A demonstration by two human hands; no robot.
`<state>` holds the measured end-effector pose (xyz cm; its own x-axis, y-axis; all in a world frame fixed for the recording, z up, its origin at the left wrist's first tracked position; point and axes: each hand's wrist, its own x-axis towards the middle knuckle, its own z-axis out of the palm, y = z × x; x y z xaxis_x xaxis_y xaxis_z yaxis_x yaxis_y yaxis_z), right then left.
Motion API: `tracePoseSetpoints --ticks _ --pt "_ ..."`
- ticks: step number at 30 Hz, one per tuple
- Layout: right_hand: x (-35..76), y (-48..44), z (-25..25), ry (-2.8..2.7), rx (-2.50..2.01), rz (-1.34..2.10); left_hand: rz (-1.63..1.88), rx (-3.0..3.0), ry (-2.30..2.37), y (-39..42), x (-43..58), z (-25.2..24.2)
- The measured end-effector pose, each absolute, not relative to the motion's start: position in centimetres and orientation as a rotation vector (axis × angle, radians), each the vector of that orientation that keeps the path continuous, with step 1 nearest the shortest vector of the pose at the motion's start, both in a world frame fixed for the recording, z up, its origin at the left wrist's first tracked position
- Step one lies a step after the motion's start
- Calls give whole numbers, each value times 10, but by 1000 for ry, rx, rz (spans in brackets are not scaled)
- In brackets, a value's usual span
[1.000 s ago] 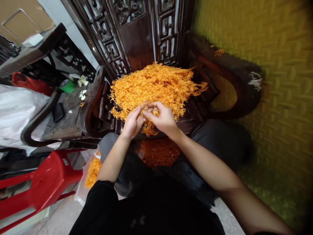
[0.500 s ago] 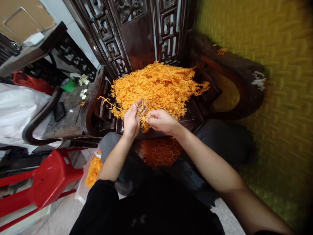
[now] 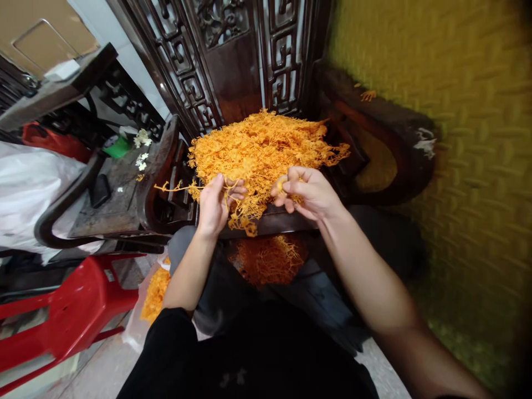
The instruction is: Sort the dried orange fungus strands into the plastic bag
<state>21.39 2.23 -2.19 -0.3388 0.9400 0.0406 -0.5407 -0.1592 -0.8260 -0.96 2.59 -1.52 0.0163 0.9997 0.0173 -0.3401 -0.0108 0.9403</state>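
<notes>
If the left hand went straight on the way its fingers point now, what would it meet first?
Most likely the orange pile on the dark chair seat: the left hand, shut on a few orange strands, points forward and slightly right at its near edge. Depth is hard to judge.

The orange pile hides most of the chair seat. The red stool runs off the left edge. The yellow woven surface is blurred. The white bits are too small to identify.
</notes>
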Motion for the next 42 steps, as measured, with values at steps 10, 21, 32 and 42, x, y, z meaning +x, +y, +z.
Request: tracePoseSetpoints --ticks 10,21,32,42 --pt "198 21 -34 -1123 -857 1570 1437 1348 1016 18 -6 -20" --pt "172 9 -34 -1587 -955 1232 1515 1363 1097 18 -3 -27" --pt "165 -4 -25 -1758 -993 1138 1512 942 1027 27 5 -33" --pt "190 -34 14 -1813 -765 1500 1526 1308 1136 29 -31 -11"
